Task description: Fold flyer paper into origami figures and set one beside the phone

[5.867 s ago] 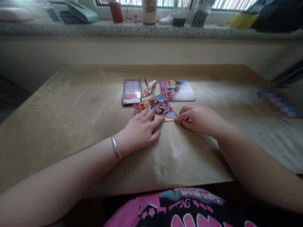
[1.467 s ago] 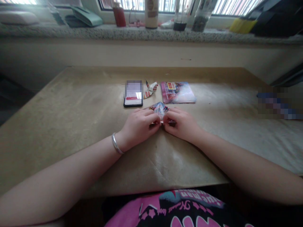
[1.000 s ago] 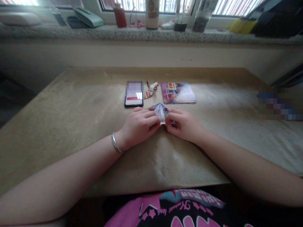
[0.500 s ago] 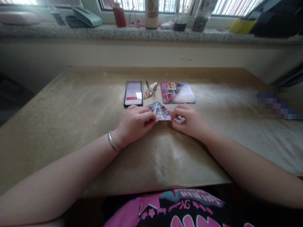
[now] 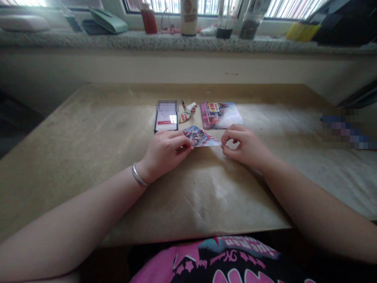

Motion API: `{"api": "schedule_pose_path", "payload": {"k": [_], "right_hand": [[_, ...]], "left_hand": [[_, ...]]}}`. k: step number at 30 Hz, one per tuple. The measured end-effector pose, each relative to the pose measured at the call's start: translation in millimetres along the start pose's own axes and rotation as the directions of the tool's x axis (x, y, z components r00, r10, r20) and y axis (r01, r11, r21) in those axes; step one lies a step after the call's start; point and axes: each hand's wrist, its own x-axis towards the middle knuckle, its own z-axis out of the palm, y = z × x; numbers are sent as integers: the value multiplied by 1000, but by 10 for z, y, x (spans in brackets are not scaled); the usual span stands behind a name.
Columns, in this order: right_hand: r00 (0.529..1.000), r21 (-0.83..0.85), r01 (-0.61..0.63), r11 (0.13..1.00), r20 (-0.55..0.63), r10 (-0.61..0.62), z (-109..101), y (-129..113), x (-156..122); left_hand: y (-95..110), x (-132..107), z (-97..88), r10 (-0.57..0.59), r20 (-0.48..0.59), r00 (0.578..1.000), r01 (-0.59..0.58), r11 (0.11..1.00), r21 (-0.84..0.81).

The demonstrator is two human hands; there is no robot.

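Observation:
A folded, triangular piece of printed paper (image 5: 203, 138) stretches between my two hands just above or on the table. Its peak points away from me and its straight edge lies toward me. My left hand (image 5: 171, 148), with a silver bangle at the wrist, pinches the paper's left part and covers that corner. At the far right tip, the thumb and forefinger of my right hand (image 5: 243, 142) are closed on the corner. Beyond the paper sit a small folded paper bird (image 5: 187, 113), a phone (image 5: 166, 116) with its screen lit, and a stack of printed sheets (image 5: 222, 116).
A tan cover lies over the table (image 5: 194, 196). At the right edge is a partly blurred blue-and-pink item (image 5: 347, 131). Behind the table, a granite sill (image 5: 159, 42) holds a red bottle (image 5: 149, 19), a pale bottle (image 5: 189, 17), jars and a green case (image 5: 108, 21).
My right hand has moved right and slightly away from me, to the paper's tip, so more of the paper shows. My left hand has shifted slightly left, still pinching the paper.

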Motion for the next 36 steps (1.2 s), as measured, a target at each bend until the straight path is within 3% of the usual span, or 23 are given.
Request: {"api": "schedule_pose_path", "payload": {"k": [10,15,20,27,36], "right_hand": [[995,35,-14,999,95,11,-65,80,-6],[995,92,-80,993,65,75,-67,99,-5],[996,39,64,997,62,-66,17,-49,27],[990,-91,113,989,97,-104,198,-209,58],[982,-131,160,978,120,-144,237,-247,58]], "left_hand": [[11,-24,-6,34,23,999,-35,999,19],[28,-16,11,19,17,1000,-19,1000,3],[87,-3,31,75,57,996,-76,997,26],[78,0,80,119,47,992,-119,993,-2],[107,13,96,198,62,978,-200,979,43]]}}
